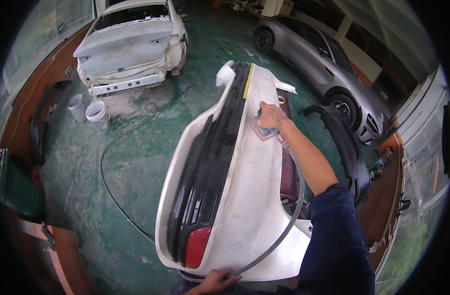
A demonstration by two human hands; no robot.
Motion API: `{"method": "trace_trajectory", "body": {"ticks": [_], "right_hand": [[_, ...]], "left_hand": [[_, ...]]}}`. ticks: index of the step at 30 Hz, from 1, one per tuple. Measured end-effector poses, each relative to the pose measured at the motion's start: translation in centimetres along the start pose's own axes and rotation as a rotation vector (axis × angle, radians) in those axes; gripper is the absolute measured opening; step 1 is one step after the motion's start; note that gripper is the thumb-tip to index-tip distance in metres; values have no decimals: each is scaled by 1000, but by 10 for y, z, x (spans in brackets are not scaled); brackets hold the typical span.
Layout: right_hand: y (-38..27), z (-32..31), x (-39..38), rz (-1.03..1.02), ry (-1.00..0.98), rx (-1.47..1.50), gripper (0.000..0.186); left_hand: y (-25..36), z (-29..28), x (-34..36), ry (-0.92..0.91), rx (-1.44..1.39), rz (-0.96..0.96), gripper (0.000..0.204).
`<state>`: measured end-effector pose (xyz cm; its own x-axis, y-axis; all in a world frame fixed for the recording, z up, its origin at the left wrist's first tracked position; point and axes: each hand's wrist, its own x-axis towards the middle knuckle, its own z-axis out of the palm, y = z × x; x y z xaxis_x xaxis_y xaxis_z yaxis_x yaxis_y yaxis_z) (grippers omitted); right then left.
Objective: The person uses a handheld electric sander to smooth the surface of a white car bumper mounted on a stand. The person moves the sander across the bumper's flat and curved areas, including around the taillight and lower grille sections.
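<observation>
A white car bumper [257, 182] with a black slatted grille and a red reflector lies lengthwise before me. My right hand [271, 117] is closed over the top of a small air sander [262, 130], whose flat pad rests on the bumper's white upper face. A grey air hose [294, 216] runs from the sander, curving back along the bumper's right side to its near end. There my left hand [216, 282] is closed around the hose at the bumper's near edge. Its lower part is cut off by the picture's edge.
A partly stripped white car [126, 54] stands far left, a grey car [313, 59] far right. Two buckets [98, 117] stand left on the green floor, where the hose snakes. A dark bumper [345, 147] lies right. Under the white bumper is a dark red support [288, 179].
</observation>
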<state>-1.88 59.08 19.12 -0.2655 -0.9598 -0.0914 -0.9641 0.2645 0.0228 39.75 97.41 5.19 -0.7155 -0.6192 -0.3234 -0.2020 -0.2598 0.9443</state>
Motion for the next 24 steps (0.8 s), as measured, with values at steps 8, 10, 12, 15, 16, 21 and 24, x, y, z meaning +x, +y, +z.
{"method": "trace_trajectory", "body": {"ticks": [8,10,12,15,16,21,24], "right_hand": [[8,10,-3,-118,-66,56,57],[-28,2,-39,-229,-126,124,52],[-32,7,-87,-270,-123,82,55],[-52,7,-152,-323,-130,29,59],[-56,4,-168,-331,-144,14,59],[-79,13,-205,-428,-154,65,54],[-60,18,-170,-314,-80,97,55]], "left_hand": [[11,-9,-7,-69,-27,-72,31],[-71,-2,12,-158,180,26,37],[-95,1,20,-262,273,87,39],[-69,-1,11,-300,243,79,34],[-70,1,11,-311,223,84,32],[-70,11,-8,-233,271,146,23],[-72,13,-14,-178,229,126,26]]}}
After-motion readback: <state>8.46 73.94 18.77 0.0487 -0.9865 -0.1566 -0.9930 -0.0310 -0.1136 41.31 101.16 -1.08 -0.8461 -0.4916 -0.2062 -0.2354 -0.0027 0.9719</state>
